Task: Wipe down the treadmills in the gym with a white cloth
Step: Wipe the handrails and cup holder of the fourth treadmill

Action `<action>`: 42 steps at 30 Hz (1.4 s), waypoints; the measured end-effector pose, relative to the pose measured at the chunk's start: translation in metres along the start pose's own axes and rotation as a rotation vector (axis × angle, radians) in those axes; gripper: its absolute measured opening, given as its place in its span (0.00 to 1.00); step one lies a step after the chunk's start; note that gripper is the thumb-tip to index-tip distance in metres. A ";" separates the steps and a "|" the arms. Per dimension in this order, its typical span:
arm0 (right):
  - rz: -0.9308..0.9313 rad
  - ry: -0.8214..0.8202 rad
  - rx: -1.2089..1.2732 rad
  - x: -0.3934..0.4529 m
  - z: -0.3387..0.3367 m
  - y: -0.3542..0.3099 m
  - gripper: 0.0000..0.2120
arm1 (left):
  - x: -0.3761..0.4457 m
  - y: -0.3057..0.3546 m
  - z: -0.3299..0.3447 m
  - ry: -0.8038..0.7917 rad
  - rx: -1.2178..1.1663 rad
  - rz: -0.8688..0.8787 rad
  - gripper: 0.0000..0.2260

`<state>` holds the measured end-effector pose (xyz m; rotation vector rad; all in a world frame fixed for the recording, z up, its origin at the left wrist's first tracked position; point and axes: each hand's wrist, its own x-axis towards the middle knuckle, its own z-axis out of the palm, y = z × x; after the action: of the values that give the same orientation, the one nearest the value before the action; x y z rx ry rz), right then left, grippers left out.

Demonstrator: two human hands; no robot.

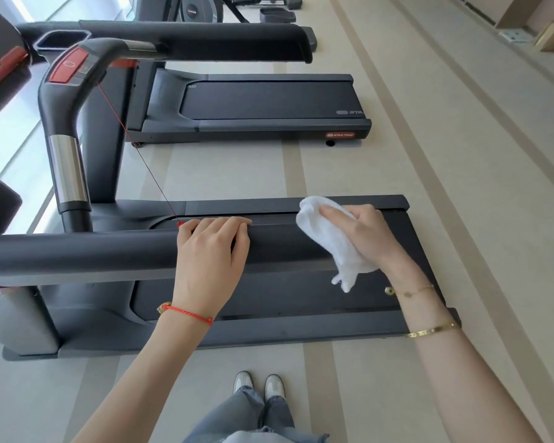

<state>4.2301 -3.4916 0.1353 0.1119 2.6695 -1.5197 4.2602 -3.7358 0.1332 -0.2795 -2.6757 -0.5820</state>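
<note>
Nearest the camera, two white sneakers [259,385] and the legs of grey jeans [253,417] stand on the beige striped floor [349,378], just beside the long side of the near treadmill [269,330].

Both forearms reach out over that machine. The left hand [212,254] lies palm down on the padded black side handrail [77,251], its fingers curled over the far edge of the rail; a red string bracelet [186,313] sits on that wrist. To its right, the right hand [365,233] grips the white cloth [333,238], bunched into a wad and pressed against the end of the same handrail, with a loose tail of fabric hanging below the hand. A thin gold chain [411,291] and a gold bangle [432,329] circle that forearm.

Beyond the hands, a red safety cord [138,151] runs from the handrail area up to the console arm, which carries a red stop button [68,66] and a chrome grip section [67,169].

Farther off, a second treadmill [269,103] stands parallel, well apart from the first, with a red brand badge on its side rail. More gym equipment [202,8] shows at the top edge.
</note>
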 end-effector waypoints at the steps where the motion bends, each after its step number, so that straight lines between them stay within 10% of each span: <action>1: 0.063 -0.022 0.124 0.000 -0.004 0.003 0.28 | -0.001 0.000 0.000 -0.001 0.002 0.000 0.10; 4: 0.157 0.125 0.310 -0.014 0.005 0.019 0.27 | -0.002 0.001 -0.001 0.002 0.006 -0.003 0.09; 9: -0.205 0.386 0.020 -0.047 0.032 0.026 0.11 | -0.002 0.003 -0.001 -0.003 0.012 -0.014 0.09; 12: -0.351 0.355 -0.327 -0.037 0.029 0.012 0.15 | -0.003 0.003 0.000 0.006 0.014 -0.011 0.10; 17: -0.086 0.029 -0.370 -0.002 0.006 -0.013 0.23 | -0.003 0.002 0.001 0.009 0.013 -0.002 0.11; 23: -0.596 0.270 -0.811 -0.024 0.044 -0.013 0.24 | -0.002 -0.004 0.000 -0.019 0.013 0.016 0.12; 42: -0.813 0.309 -0.961 -0.016 0.174 -0.089 0.21 | -0.020 -0.131 -0.063 0.071 0.076 -0.081 0.11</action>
<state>4.2412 -3.6874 0.1241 -0.9318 3.5657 -0.0497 4.2637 -3.8820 0.1311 -0.1267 -2.6429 -0.5030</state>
